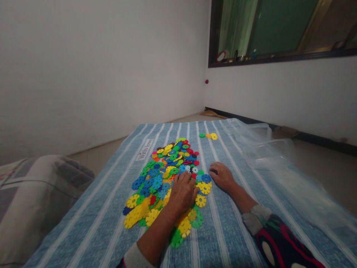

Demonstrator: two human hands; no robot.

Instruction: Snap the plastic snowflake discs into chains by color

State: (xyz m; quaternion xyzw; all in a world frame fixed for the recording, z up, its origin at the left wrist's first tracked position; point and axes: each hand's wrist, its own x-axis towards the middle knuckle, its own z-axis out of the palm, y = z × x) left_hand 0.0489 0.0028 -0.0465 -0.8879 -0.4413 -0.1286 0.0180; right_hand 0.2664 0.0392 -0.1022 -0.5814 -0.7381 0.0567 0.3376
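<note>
A wide pile of toothed plastic discs (pixel 157 182) in yellow, blue, green, red and other colours lies on a striped blue cloth (pixel 111 208). My left hand (pixel 183 190) rests on the right part of the pile, palm down, its fingers bent over the discs; whether it grips one is hidden. Just right of the pile, my right hand (pixel 222 176) lies on the cloth with its fingers curled under, and what they hold, if anything, cannot be seen. Farther back, a few discs (pixel 213 136), green, orange and yellow, sit apart from the pile.
Clear plastic containers (pixel 267 150) stand along the cloth's right edge, with clear plastic sheeting nearer me. Left of the table is a covered piece of furniture (pixel 41 193). White walls and a dark-framed window (pixel 279 57) are behind.
</note>
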